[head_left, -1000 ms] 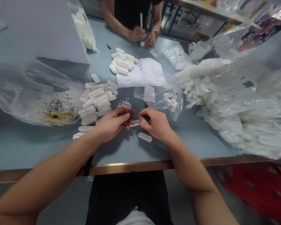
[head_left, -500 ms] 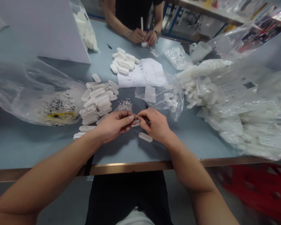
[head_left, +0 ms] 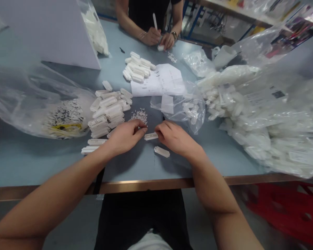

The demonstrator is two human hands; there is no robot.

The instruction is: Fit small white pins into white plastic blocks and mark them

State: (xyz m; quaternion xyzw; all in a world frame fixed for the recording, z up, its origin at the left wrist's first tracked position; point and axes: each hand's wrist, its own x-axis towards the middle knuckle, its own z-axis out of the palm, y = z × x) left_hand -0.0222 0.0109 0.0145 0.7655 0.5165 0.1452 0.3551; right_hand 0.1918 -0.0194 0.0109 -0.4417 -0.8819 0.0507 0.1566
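Head view: we see the right hand [head_left: 176,138], fingers curled narrow, at one end of a white strip [head_left: 150,136]; its grip we cannot tell. Beside the small white pieces [head_left: 141,115], the left hand [head_left: 125,138] nearly closes thumb to forefinger, contents indiscernible. Nearer us, a second strip [head_left: 162,151] lies on the counter [head_left: 141,170].

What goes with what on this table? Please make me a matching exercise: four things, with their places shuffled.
Things
1. Left hand
2. Right hand
3. Sheet of paper
4. Red item

Places
A. Next to the far pile of white parts
B. At the right end of a slim white part
C. Lower than the table, at the picture's lower right
D. Just beside the heap of tiny white pieces

Right pairs: 1-D, 2-B, 3-A, 4-C
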